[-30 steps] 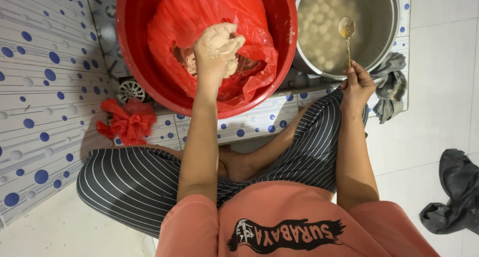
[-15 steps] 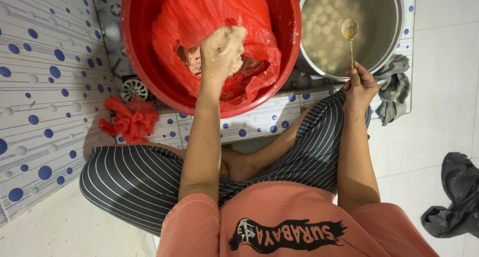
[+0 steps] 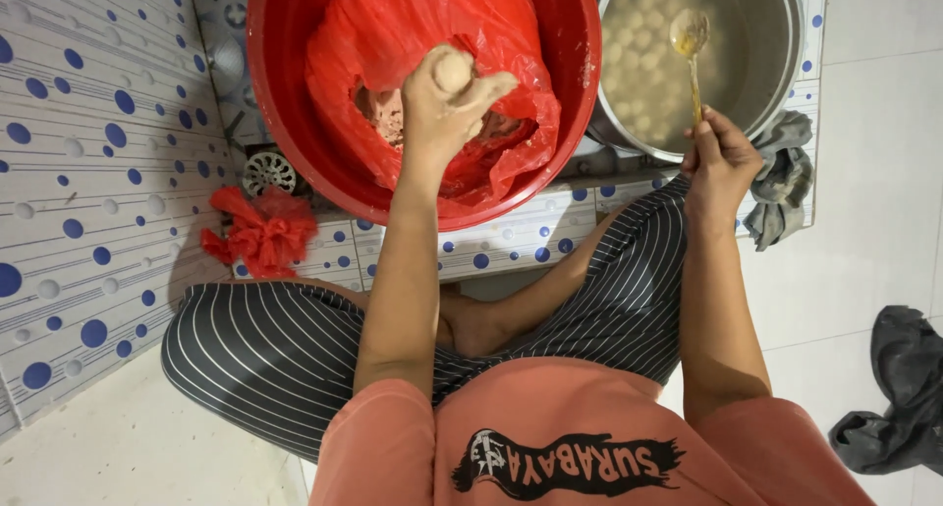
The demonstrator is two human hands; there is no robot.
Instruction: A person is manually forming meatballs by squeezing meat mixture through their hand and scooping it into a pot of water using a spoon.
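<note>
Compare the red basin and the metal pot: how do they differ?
The red basin is plastic-looking and lined with a red bag of pinkish paste; the metal pot is grey and holds pale balls in cloudy liquid. The left hand is over the basin, and the right hand holds a spoon over the pot. Both are round.

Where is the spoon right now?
In the head view, the long metal spoon is at upper right, held upright by the right hand, its bowl over the round steel pot beside the red plastic basin.

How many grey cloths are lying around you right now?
2. One grey cloth lies bunched against the metal pot, beside the right hand. The other dark cloth lies on the floor at far right. More may be hidden.
</note>
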